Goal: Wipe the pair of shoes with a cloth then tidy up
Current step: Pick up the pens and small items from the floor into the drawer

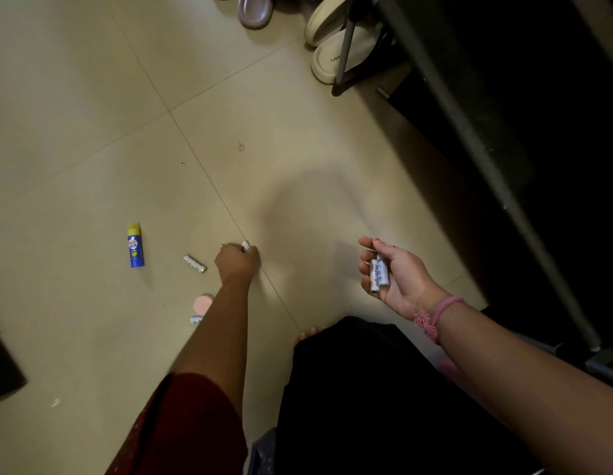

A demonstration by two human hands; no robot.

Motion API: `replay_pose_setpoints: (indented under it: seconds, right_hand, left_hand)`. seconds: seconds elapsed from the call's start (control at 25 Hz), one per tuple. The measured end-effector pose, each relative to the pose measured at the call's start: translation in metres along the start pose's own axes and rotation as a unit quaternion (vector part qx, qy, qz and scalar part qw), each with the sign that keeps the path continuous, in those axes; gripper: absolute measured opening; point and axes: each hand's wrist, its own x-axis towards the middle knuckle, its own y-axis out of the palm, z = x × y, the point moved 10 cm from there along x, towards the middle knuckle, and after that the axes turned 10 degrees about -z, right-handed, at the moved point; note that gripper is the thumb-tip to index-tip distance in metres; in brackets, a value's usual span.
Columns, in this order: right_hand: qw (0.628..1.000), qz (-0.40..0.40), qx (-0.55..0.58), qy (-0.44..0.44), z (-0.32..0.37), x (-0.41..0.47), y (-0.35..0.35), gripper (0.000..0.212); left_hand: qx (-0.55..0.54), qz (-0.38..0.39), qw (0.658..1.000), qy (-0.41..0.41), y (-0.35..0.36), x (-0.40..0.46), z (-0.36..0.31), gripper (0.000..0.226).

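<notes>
Down low, left hand curls round one small white tube at the floor; right hand, palm up, half open, holds two tubes. Two more tubes, one glue stick on floor; three sandals far off

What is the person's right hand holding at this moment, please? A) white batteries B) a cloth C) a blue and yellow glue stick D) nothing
A: the right hand curls round white batteries lying in its palm, while the blue and yellow glue stick lies on the floor to the left.
</notes>
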Motion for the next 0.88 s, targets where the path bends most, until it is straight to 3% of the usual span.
replay_pose_setpoints:
  seconds: [0.12, 0.2, 0.32, 0.48, 0.6, 0.72, 0.8, 0.88]
  right_hand:
    - [1.000, -0.001, -0.005, 0.004, -0.001, 0.002, -0.004, 0.024]
    - [1.000, 0.010, -0.020, 0.002, -0.001, 0.002, 0.000, 0.024]
    - [0.998, 0.049, -0.034, -0.007, 0.000, -0.007, 0.014, 0.030]
    - [0.997, 0.071, -0.012, -0.006, 0.002, -0.025, 0.030, 0.026]
    - [0.997, 0.081, 0.000, 0.009, -0.001, -0.031, 0.037, 0.028]
    - [0.995, 0.098, -0.014, 0.014, -0.004, -0.031, 0.041, 0.033]
    - [0.995, 0.100, -0.024, 0.017, -0.006, -0.032, 0.039, 0.036]
    - [0.994, 0.103, -0.028, 0.020, -0.007, -0.028, 0.037, 0.037]
  left_hand:
    - [-0.106, 0.045, 0.993, -0.013, 0.007, -0.035, -0.025, 0.029]
    - [-0.201, 0.130, 0.971, -0.002, 0.017, -0.075, -0.054, 0.015]
    - [-0.198, 0.226, 0.952, 0.062, 0.023, -0.140, -0.096, 0.021]
    - [-0.136, 0.240, 0.949, 0.151, 0.013, -0.184, -0.120, 0.026]
    - [-0.173, 0.176, 0.957, 0.154, -0.019, -0.165, -0.107, 0.010]
    - [-0.250, 0.002, 0.968, 0.032, -0.068, -0.095, -0.036, 0.012]
    - [-0.224, -0.114, 0.968, -0.010, -0.096, -0.044, 0.015, 0.015]
    - [-0.141, -0.162, 0.975, -0.048, -0.107, 0.004, 0.055, 0.023]
